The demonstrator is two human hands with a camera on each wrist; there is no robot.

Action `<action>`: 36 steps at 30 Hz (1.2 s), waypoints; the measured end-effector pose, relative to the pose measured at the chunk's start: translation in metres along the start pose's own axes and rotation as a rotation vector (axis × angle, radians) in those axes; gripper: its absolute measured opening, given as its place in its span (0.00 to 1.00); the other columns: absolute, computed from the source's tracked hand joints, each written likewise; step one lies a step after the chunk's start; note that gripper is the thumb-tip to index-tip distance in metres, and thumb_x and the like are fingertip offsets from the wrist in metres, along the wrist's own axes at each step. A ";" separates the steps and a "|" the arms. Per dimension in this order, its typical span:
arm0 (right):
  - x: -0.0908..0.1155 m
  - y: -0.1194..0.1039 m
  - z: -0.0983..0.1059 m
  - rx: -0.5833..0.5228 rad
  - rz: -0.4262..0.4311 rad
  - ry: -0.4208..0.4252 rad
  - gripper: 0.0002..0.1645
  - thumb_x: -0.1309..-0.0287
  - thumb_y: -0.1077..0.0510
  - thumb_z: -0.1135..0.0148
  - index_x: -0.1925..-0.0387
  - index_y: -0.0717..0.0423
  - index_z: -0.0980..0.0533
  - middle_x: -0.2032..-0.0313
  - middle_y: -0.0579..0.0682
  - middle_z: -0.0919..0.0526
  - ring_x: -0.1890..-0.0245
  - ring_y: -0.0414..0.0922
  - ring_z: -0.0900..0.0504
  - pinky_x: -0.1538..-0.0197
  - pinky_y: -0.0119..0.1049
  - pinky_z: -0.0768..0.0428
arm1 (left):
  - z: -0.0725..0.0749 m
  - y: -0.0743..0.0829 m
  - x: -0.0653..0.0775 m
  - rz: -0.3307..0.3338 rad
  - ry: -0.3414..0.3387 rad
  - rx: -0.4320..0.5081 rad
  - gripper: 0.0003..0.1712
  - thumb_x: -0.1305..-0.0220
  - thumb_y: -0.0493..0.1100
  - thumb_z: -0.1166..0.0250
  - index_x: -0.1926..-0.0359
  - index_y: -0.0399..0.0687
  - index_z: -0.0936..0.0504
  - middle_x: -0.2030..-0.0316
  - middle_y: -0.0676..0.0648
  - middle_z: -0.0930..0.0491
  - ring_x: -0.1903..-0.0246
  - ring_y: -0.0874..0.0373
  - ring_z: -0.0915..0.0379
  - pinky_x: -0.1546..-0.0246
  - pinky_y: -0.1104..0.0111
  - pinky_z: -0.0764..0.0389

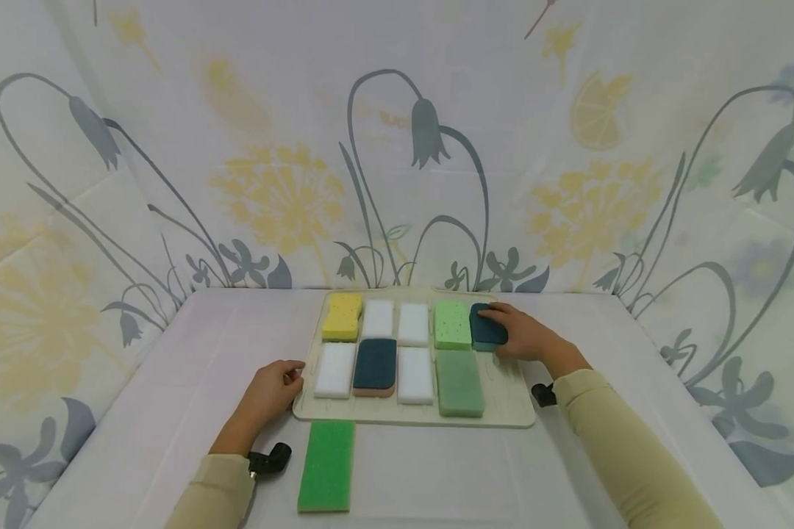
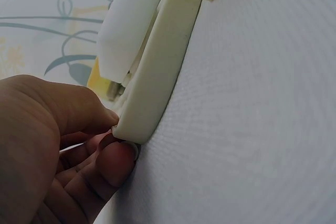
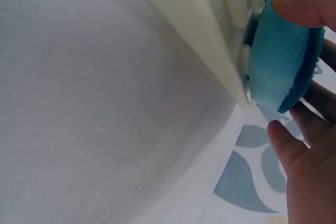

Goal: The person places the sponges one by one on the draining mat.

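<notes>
A cream tray lies on the table, and my left hand pinches its left edge between thumb and fingers. At the tray's back right, my right hand holds a blue sponge with a dark scouring face. In the right wrist view my thumb presses the blue sponge's side, and other fingers reach round its scouring face. Left of it sits a light green speckled sponge; a plain green sponge lies in the front row.
Also on the tray are a yellow sponge, several white sponges and a dark-topped sponge with a pinkish base. A bright green scouring sponge lies on the white tablecloth in front. A flower-printed cloth rises behind the table.
</notes>
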State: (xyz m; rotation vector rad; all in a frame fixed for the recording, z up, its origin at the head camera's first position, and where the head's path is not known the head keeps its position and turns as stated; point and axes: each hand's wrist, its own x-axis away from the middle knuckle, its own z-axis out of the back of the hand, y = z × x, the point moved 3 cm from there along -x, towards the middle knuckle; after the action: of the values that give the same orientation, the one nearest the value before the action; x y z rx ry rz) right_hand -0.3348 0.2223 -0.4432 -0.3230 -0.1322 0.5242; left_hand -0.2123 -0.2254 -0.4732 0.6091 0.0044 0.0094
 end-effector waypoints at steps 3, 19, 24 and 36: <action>0.003 -0.002 -0.001 0.002 0.009 0.006 0.47 0.52 0.58 0.37 0.28 0.52 0.39 0.27 0.62 0.46 0.32 0.66 0.40 0.40 0.60 0.31 | 0.000 0.000 0.000 -0.003 0.000 -0.007 0.22 0.38 0.39 0.43 0.43 0.36 0.21 0.65 0.46 0.21 0.70 0.58 0.30 0.71 0.68 0.29; 0.015 -0.023 -0.001 0.011 0.082 0.063 0.40 0.42 0.55 0.37 0.29 0.53 0.38 0.28 0.63 0.45 0.30 0.66 0.43 0.39 0.62 0.33 | 0.003 0.000 0.002 -0.008 -0.014 -0.011 0.22 0.37 0.38 0.44 0.43 0.34 0.22 0.65 0.46 0.21 0.71 0.59 0.31 0.71 0.68 0.29; 0.019 -0.036 0.002 0.015 0.131 0.113 0.38 0.42 0.55 0.36 0.30 0.55 0.36 0.29 0.64 0.43 0.31 0.67 0.42 0.38 0.62 0.33 | 0.005 0.002 0.002 -0.014 -0.012 -0.003 0.22 0.37 0.38 0.44 0.43 0.34 0.22 0.65 0.45 0.21 0.71 0.58 0.31 0.72 0.68 0.29; 0.032 -0.066 -0.003 0.000 0.127 0.069 0.37 0.38 0.53 0.42 0.28 0.45 0.39 0.27 0.58 0.46 0.30 0.62 0.40 0.42 0.59 0.29 | 0.003 0.006 0.004 -0.007 -0.017 -0.003 0.22 0.37 0.38 0.43 0.43 0.34 0.22 0.64 0.45 0.21 0.70 0.58 0.30 0.71 0.68 0.29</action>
State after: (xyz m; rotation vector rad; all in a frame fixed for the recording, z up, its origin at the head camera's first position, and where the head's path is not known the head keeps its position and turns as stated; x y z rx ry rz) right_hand -0.2761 0.1837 -0.4224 -0.3507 -0.0449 0.6377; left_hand -0.2081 -0.2226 -0.4672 0.6059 -0.0094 -0.0025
